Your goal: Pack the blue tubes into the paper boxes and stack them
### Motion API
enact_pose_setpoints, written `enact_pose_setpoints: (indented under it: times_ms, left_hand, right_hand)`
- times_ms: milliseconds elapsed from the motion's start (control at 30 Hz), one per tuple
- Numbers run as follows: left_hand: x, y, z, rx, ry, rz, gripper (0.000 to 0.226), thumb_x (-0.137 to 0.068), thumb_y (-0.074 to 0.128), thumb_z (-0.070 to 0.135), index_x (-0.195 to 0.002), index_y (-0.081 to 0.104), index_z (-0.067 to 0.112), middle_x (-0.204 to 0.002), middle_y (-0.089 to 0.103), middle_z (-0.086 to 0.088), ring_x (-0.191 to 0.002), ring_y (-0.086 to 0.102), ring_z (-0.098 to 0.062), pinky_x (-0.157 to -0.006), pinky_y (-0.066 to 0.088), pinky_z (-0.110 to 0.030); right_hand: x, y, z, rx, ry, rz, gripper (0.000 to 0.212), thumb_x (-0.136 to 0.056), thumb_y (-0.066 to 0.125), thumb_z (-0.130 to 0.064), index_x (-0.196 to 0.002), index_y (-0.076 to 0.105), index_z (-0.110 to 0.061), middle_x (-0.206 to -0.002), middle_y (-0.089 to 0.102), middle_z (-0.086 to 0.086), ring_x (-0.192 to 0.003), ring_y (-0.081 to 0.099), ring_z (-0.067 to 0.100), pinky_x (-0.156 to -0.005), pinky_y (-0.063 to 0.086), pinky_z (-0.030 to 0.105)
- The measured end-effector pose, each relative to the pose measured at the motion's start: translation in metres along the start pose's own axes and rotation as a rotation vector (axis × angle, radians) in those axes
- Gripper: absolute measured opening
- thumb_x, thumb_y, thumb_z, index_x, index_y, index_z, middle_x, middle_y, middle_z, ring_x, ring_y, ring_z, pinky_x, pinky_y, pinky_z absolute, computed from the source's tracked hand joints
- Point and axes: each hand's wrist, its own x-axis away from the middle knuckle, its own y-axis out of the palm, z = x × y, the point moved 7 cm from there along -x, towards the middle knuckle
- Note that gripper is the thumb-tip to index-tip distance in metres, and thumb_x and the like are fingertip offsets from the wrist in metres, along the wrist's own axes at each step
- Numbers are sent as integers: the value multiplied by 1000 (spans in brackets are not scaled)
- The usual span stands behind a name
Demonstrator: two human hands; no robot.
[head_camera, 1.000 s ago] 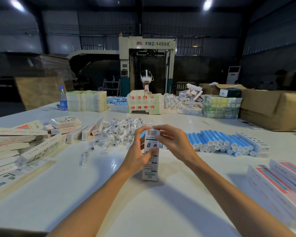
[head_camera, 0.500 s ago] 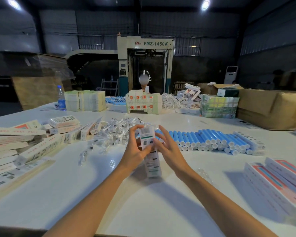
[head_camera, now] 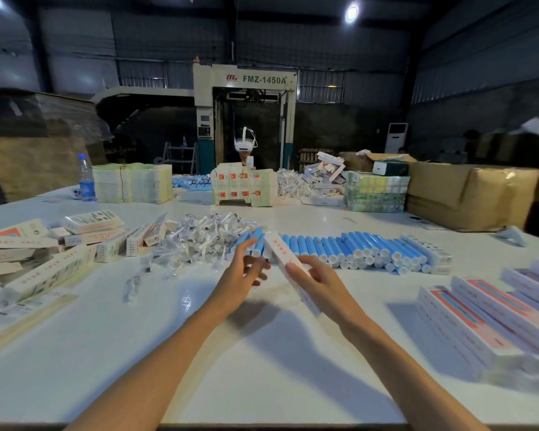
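A long white paper box (head_camera: 280,251) with red print is being gripped by the right hand (head_camera: 321,286), with the thumb over its top face and the fingers curled beneath; it is being held tilted above the white table (head_camera: 262,368), its far end pointing to 11 o'clock over the near end of the blue plastic tubes (head_camera: 349,247). The left hand (head_camera: 238,276) is being held loosely spread just left of the box, gripping nothing; whether its fingertips (head_camera: 252,244) are touching a tube cannot be told through the blur. One box is being handled. The tubes are lying side by side in one long row with white caps toward the viewer, running from 12 to 2 o'clock of the hands, too many and too overlapped for an exact count. One heap of clear plastic sachets (head_camera: 206,237) is lying at 11 o'clock, a scatter of cream packed cartons (head_camera: 91,223) at 9 to 10 o'clock, and fanned flat pink-and-white cartons (head_camera: 479,312) at 3 o'clock. One blue-labelled water bottle (head_camera: 86,178) is standing far off at 10 o'clock.
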Motion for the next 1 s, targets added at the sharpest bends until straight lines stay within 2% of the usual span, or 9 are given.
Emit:
enact_pose_setpoints:
  times_ms: [67, 167, 233, 333, 467, 633, 733, 867, 1000]
  left_hand:
    - [4, 8, -11, -293, 6, -133, 39, -107, 64, 32, -128, 48, 61, -107, 71, 18, -88, 71, -5, -87, 57, -32]
    - [13, 19, -25, -549, 27, -322, 32, -101, 66, 28, -119, 63, 55, -107, 67, 27, -94, 66, 0, -92, 56, -32]
    - [15, 21, -27, -606, 44, -358, 25, -102, 64, 33, -116, 66, 53, -110, 65, 28, -100, 63, 4, -95, 55, -31]
    - [13, 19, -28, -651, 51, -368, 22, -103, 63, 35, -113, 67, 54, -112, 62, 29, -105, 61, 8, -97, 53, -28]
    - [14, 19, -29, -679, 47, -376, 19, -104, 63, 37, -111, 67, 55, -115, 62, 30, -106, 62, 6, -97, 54, -30]
    - [15, 19, -25, -676, 32, -368, 20, -105, 64, 36, -109, 68, 55, -118, 63, 30, -107, 61, 8, -98, 53, -30]
    - [17, 18, -23, -659, 27, -367, 22, -105, 65, 35, -111, 68, 56, -119, 63, 30, -108, 61, 9, -97, 53, -29]
    - [19, 20, -20, -643, 18, -369, 24, -105, 66, 33, -112, 69, 55, -119, 65, 29, -108, 61, 7, -98, 52, -30]
    - [20, 16, -24, -631, 17, -372, 25, -105, 66, 33, -113, 69, 57, -121, 66, 30, -108, 62, 7, -99, 53, -33]
  right_hand:
    - [14, -25, -2, 138, -53, 75, 36, -97, 63, -59, -126, 65, -39, -108, 70, -12, -86, 64, 7, -62, 49, 15]
    - [38, -78, -1, 414, -73, 207, 34, -95, 69, -53, -124, 67, -36, -111, 69, -12, -92, 64, 8, -80, 56, 33]
    - [55, -118, -2, 568, -82, 321, 32, -94, 70, -51, -122, 67, -36, -110, 66, -11, -95, 64, 12, -82, 54, 41]
    - [77, -180, -6, 816, -78, 513, 28, -92, 73, -49, -115, 69, -33, -101, 64, -6, -92, 66, 25, -74, 54, 41]
    - [94, -254, 3, 1154, 73, 681, 36, -91, 71, -52, -116, 69, -26, -98, 66, 7, -87, 66, 35, -66, 52, 38]
    - [107, -300, 22, 1332, 177, 691, 50, -88, 69, -61, -119, 70, -22, -97, 66, 4, -85, 64, 26, -65, 55, 36]
    - [112, -307, 27, 1400, 178, 679, 52, -89, 66, -65, -120, 70, -24, -99, 67, 1, -89, 63, 23, -72, 57, 37]
    - [113, -304, 39, 1533, 197, 609, 52, -93, 58, -66, -122, 68, -23, -113, 63, 2, -103, 57, 23, -86, 50, 37]
    - [114, -301, 39, 1614, 229, 586, 51, -97, 49, -65, -124, 67, -24, -122, 62, 3, -110, 55, 26, -91, 43, 42]
